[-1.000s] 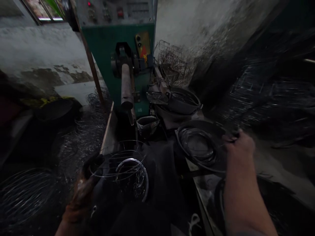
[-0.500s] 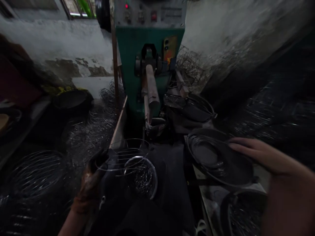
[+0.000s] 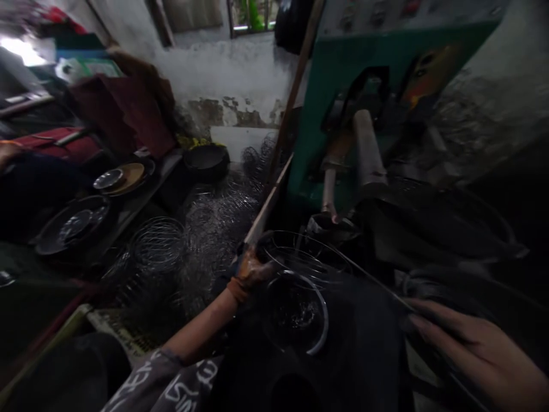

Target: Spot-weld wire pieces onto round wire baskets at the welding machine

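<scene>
My left hand (image 3: 253,268), in a stained orange and dark glove, is closed on the edge of a round wire rack (image 3: 295,258). This rack hovers above a bowl (image 3: 324,320) with a shiny rim and small shiny metal pieces inside. My bare right hand (image 3: 467,337) pinches a thin wire (image 3: 377,279) between thumb and fingers. The wire slants up and leftward to the rack; I cannot tell whether they touch. Behind the rack, a green machine (image 3: 309,131) has a thick rod-like arm (image 3: 369,149) over a lower arm (image 3: 329,189).
Tangled wire racks (image 3: 214,223) are heaped left of a wooden board (image 3: 270,206). Further left are a round wire rack (image 3: 158,243), a dark basin (image 3: 206,163) and a bench with plates (image 3: 128,177). Another person's hand (image 3: 8,151) shows at the left edge.
My view has swung left. My right hand has come away from the pan with the wire coil and now holds a thin wire. My left hand still holds the rack.
</scene>
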`<state>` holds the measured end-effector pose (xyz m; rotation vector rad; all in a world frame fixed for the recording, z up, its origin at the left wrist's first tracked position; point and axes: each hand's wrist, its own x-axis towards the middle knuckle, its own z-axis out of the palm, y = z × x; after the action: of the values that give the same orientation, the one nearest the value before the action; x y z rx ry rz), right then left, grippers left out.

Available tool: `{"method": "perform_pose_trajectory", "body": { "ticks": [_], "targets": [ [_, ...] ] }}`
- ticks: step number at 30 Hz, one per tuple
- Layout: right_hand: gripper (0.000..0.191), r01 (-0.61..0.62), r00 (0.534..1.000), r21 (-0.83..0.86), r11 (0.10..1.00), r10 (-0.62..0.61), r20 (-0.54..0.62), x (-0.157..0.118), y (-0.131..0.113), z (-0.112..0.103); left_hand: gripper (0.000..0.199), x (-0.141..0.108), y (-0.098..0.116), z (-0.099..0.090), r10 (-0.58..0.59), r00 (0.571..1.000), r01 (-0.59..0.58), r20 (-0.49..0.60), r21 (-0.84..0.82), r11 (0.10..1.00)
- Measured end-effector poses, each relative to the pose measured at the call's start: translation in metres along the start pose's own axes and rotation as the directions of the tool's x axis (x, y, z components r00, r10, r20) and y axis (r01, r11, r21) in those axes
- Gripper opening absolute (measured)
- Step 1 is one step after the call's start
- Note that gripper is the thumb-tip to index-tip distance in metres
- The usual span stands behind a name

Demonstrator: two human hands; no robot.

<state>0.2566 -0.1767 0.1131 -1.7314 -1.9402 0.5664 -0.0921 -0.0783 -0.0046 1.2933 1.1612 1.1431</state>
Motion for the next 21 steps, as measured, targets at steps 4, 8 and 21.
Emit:
{"method": "perform_pose_trajectory", "body": {
  "ticks": [4,8,21],
  "targets": [
    [0.037,0.127,0.988,0.107,0.986,-0.135,0.075,0.016,-0.022,0.025,0.079,0.01,0.013,-0.002,0.133,0.987,-0.15,0.089,0.233,0.961],
    [0.038,0.318,0.939,0.118,0.941,-0.329,0.096,0.042,-0.058,0.05,0.073,0.017,0.038,0.0,0.217,0.953,-0.274,0.211,0.298,0.914],
    [0.034,0.321,0.905,0.144,0.936,-0.348,0.245,0.051,-0.036,0.06,0.089,0.019,0.048,0.009,0.046,0.996,-0.008,-0.082,0.404,0.915]
  ]
}}
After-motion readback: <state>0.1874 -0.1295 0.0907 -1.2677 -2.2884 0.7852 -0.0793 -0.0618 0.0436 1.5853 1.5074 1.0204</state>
